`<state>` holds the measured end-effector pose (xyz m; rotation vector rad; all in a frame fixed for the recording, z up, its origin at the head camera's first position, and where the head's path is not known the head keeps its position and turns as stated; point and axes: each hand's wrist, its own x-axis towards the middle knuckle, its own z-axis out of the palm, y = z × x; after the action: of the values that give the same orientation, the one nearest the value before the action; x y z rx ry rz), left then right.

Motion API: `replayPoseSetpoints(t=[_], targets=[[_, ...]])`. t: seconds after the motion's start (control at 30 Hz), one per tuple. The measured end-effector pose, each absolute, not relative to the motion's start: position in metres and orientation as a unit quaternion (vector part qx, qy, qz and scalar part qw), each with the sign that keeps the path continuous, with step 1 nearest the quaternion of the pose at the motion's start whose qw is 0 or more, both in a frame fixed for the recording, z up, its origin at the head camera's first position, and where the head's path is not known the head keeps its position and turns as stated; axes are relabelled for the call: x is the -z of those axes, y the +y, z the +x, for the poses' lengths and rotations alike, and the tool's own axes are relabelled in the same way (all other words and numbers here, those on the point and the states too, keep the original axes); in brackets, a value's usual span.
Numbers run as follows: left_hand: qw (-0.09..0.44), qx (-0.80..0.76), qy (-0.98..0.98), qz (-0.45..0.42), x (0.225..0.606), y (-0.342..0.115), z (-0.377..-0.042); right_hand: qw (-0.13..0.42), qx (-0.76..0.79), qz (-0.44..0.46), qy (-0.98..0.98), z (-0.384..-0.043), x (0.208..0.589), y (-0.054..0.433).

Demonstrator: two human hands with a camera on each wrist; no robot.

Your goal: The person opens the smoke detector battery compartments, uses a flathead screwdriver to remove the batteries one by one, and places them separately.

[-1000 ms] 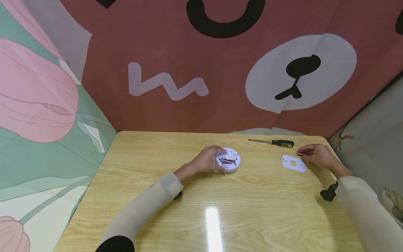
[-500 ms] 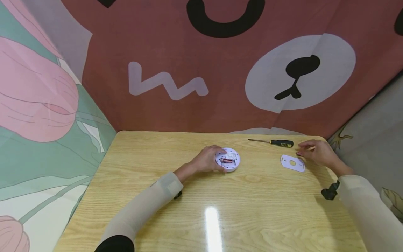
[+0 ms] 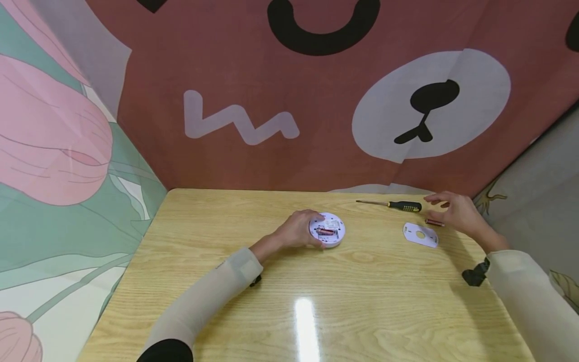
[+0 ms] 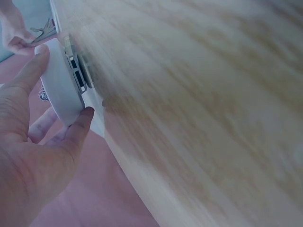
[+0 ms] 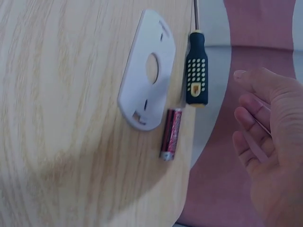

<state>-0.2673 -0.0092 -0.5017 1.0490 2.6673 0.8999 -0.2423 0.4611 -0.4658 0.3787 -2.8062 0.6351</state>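
My left hand (image 3: 296,229) grips a round white smoke alarm (image 3: 334,223) by its left side, thumb and fingers around the rim. Its back faces up, with a red battery (image 3: 325,232) in the compartment. In the left wrist view, the fingertips press the edge of the white case (image 4: 59,85). Over the table's far right corner, my right hand (image 3: 462,217) has loosely bent fingers and holds nothing. A loose red AA battery (image 5: 171,135) lies on the wood just below that hand, near one end of a white mounting plate (image 5: 135,80).
A screwdriver (image 3: 404,206) with a black and yellow handle lies along the back edge, behind the plate. The wooden table (image 3: 253,311) meets a printed cloth (image 3: 226,166) at the back. A dark wrist device (image 3: 475,275) hangs under the right sleeve.
My right hand has let go of the red battery, leaving it on the table behind the plate, and has risen slightly away with fingers spread. The left hand and the alarm stay put.
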Motion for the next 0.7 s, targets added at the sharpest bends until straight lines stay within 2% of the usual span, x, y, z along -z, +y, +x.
replayPoseSetpoints(t=[0.7], targets=[[0.077,-0.305,0.884,0.346,0.502,-0.009,-0.269,0.153,-0.201,0.257,-0.933,-0.247,0.445,0.394]])
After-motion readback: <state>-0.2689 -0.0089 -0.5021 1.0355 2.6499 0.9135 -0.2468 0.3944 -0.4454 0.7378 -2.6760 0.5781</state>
